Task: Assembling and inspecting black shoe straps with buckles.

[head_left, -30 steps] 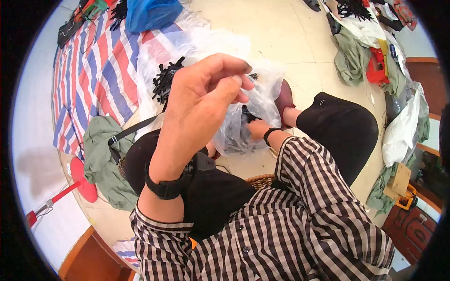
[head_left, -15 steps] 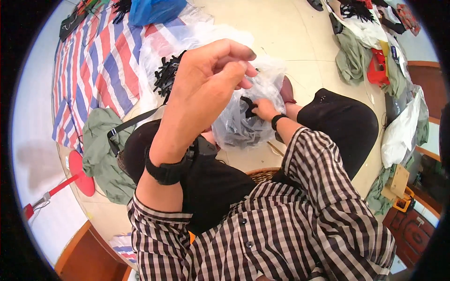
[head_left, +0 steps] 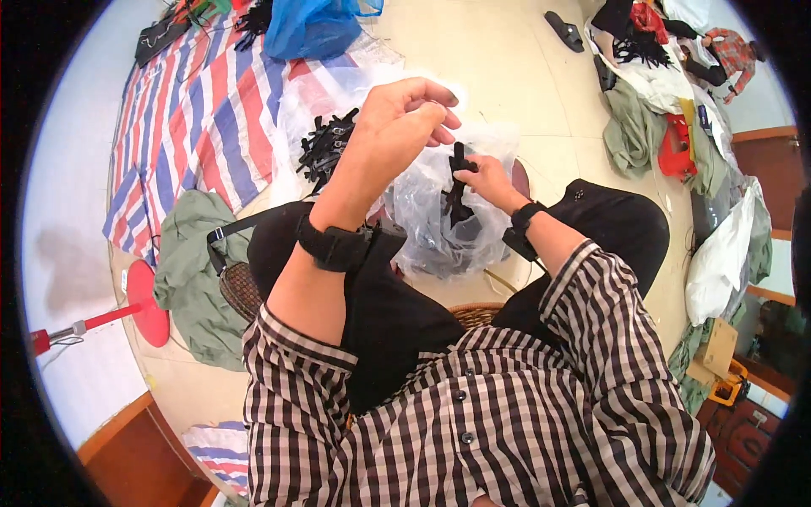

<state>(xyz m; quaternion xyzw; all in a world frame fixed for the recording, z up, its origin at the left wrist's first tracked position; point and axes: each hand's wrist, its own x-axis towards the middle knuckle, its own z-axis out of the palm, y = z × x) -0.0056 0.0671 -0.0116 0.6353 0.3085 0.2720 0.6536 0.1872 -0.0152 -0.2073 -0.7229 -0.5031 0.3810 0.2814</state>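
My right hand is closed round a bunch of short black straps, lifted at the mouth of a clear plastic bag. More black pieces hang below the fingers into the bag; their exact form is hard to make out. Raised above the bag's far left side, my left hand is loosely curled, with a gap between index finger and thumb and nothing visible in it. Behind its wrist lies a heap of black straps with metal buckles on clear plastic. Each wrist wears a black band.
A striped sheet covers the floor at left, with a blue bag on its far edge. Green cloth and a red stand base are at left. White sacks line the right; another person sits far right.
My right hand has drawn black straps up out of the clear bag. My left hand stays raised and curled. The view has shifted slightly, bringing the other person into sight.
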